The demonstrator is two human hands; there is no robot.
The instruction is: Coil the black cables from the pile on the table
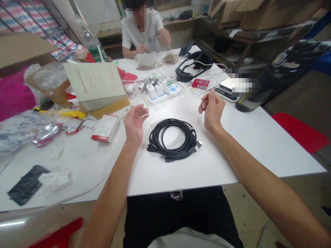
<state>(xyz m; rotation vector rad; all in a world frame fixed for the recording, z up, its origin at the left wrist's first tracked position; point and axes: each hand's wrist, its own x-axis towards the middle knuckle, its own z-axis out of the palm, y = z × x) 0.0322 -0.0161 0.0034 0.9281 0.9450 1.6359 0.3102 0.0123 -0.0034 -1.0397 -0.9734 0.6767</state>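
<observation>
A coil of black HDMI cable [155,137] lies flat on the white table, with several connector ends sticking out along its near and right edges. Just beyond its left side, my left hand [134,123] rests with fingers loosely bent and apart, holding nothing. My right hand [214,109] is past the coil's upper right, its fingers loosely curled with no object seen in them. Neither hand touches the cable. A red and white box [106,128] sits left of my left hand.
Behind the coil stands a white power strip [165,94] with chargers plugged in. A black headset [184,70], a red packet [201,83] and a dark bag [284,72] are farther right. Clutter and a cream box [95,82] fill the left. A person [143,34] sits opposite, handling small items.
</observation>
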